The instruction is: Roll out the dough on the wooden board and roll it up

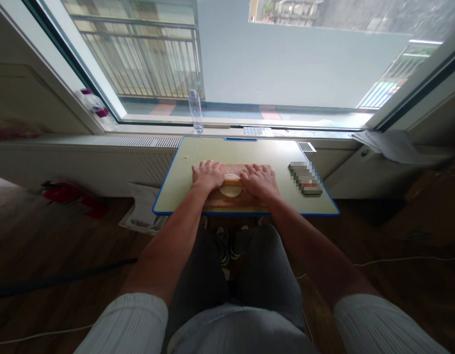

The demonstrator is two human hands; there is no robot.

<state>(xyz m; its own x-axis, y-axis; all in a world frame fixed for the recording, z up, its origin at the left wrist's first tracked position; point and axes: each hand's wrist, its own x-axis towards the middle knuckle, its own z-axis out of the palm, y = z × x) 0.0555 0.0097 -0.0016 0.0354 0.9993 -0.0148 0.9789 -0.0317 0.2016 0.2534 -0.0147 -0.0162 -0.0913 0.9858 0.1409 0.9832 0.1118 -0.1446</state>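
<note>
A round, flat piece of dough lies on a wooden board. Across it runs a light wooden rolling pin, of which only the middle shows. My left hand covers the pin's left end, palm down with the fingers curved forward over it. Over the right end rests my right hand in the same way. Both hands hide the pin's ends and part of the board.
The board lies on a small blue-edged table with a pixelated flat object at right. A clear bottle stands on the sill behind. Papers lie right; a red fire extinguisher is on the left.
</note>
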